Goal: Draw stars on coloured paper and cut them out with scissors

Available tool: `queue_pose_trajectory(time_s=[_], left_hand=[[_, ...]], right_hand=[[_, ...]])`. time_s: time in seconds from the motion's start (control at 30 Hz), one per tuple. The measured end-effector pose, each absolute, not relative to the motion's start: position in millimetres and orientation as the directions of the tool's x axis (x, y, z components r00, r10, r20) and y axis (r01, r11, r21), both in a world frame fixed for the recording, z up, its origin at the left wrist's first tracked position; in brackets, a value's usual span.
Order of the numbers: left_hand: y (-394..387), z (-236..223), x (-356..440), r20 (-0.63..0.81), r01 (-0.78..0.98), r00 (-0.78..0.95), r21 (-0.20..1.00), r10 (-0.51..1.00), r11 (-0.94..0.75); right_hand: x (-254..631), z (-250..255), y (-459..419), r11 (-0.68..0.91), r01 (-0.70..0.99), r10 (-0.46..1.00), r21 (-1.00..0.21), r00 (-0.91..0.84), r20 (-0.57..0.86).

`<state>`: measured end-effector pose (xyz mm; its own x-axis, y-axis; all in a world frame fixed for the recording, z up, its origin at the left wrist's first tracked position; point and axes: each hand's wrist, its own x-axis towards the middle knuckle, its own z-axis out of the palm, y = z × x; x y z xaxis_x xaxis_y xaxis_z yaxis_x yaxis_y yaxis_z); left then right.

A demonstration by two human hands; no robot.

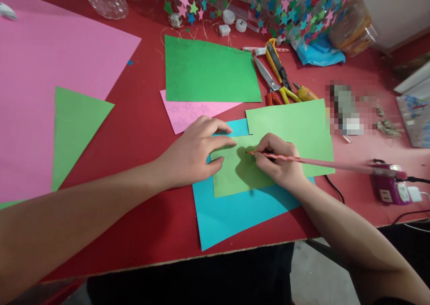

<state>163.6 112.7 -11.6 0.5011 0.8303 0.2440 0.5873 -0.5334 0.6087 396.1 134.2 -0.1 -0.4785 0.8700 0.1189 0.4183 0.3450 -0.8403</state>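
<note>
My right hand (280,161) is closed around a pink pencil (322,163), its tip touching a light green paper sheet (295,126) near the middle of the red table (141,121). My left hand (196,150) lies flat with fingers stretched out, pressing the left edge of that green sheet. Under the green sheet lies a blue paper sheet (231,213). A small pink sheet (184,113) with pencilled star outlines lies just behind my left hand.
A dark green sheet (210,70) lies further back. Scissors (268,81), a yellow cutter (275,63) and pliers sit to its right. A large pink sheet (40,72) and green triangle (72,130) cover the left. A purple plug adapter (391,186) sits at right. Star-covered bottles stand behind.
</note>
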Motion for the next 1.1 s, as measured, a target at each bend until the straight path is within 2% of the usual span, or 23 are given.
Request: queue_pose_trajectory(time_s=[0.3, 0.87, 1.0, 1.1], left_hand=[[112.8, -11.6, 164.2, 0.235, 0.599, 0.495, 0.605, 0.836, -0.525], [113.0, -11.5, 164.3, 0.241, 0.595, 0.498, 0.603, 0.833, -0.531], [113.1, -11.4, 164.3, 0.246, 0.592, 0.499, 0.603, 0.831, -0.534], [112.9, -11.2, 163.8, 0.241, 0.594, 0.501, 0.602, 0.831, -0.533]], right_hand=[[395.8, -0.1, 134.8, 0.368, 0.439, 0.867, -0.820, -0.481, 0.131], [396.4, 1.8, 134.2, 0.524, 0.375, 0.737, -0.765, -0.650, 0.186], [396.6, 1.8, 133.5, 0.493, 0.371, 0.754, -0.787, -0.634, 0.173], [397.4, 2.1, 134.1, 0.383, 0.387, 0.837, -0.839, -0.530, 0.137]])
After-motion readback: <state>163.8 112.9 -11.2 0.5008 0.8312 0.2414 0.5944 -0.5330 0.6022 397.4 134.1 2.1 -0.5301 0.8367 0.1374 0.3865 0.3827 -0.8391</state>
